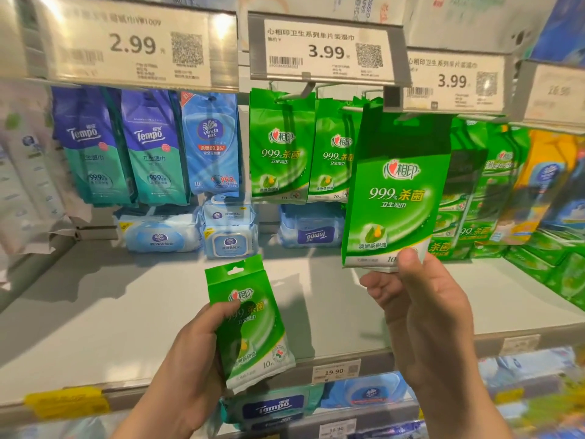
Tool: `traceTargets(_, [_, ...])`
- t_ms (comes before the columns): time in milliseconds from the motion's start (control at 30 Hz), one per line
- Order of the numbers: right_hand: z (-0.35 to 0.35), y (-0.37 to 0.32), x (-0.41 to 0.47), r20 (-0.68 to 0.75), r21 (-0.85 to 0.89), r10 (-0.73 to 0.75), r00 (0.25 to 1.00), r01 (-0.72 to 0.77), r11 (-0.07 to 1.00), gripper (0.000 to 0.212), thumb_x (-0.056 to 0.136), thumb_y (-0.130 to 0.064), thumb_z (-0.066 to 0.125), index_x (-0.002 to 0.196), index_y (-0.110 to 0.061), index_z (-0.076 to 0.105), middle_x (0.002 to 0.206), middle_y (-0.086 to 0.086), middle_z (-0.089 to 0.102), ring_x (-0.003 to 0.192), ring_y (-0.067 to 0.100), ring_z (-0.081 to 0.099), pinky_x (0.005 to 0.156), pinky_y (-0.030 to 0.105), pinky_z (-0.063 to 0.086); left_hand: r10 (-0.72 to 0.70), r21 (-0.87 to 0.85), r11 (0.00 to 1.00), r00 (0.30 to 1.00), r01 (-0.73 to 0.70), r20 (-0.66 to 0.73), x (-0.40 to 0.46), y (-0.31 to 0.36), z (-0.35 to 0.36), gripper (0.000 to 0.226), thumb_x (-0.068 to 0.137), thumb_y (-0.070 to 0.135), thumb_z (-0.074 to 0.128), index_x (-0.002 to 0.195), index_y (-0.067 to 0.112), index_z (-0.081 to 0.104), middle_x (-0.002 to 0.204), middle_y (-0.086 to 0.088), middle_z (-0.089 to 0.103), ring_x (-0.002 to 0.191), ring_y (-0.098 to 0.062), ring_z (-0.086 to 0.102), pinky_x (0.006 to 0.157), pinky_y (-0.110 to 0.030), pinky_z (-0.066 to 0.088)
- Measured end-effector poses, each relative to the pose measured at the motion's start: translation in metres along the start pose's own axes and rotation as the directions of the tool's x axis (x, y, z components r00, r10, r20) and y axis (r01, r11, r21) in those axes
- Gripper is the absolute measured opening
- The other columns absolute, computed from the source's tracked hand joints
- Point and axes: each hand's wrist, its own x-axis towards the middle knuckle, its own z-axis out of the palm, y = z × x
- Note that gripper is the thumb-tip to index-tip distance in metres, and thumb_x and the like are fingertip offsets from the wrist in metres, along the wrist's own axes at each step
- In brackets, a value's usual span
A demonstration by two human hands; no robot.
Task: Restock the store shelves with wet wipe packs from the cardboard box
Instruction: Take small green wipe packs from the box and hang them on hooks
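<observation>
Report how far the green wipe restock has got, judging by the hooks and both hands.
Done: two green packs already hang under the middle 3.99 tag. In hand: the right hand pinches a pack by its bottom edge, raised to the hook. Left: the left hand grips another pack, not yet hung. The cardboard box is out of view.

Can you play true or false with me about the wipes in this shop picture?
1. The right hand holds a green pack up near the hooks. True.
2. The left hand is empty. False: its grip is on a second green pack.
3. The price tag above the hanging green packs says 3.99. True.
4. The Tempo packs hang right of the green ones. False: they hang to the left.
</observation>
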Motion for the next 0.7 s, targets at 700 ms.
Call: traceTargets(700, [0.050, 0.009, 0.072, -0.192, 0.099, 0.167, 0.967, -0.150, 0.984, 0.023, 0.101, -0.024, 0.065, 0.111, -0.008, 0.053, 0.088, 0.012, 0.064, 0.067, 0.016, 0.074, 0.056, 0.023, 0.052, -0.005, -0.090, 0.996, 0.991, 0.018, 0.133, -0.004, -0.005, -0.022, 0.019, 0.096, 0.015, 0.056, 0.104, 0.001, 0.067, 0.073, -0.013, 0.076, 0.049, -0.020, 0.068, 0.046, -0.021, 0.052])
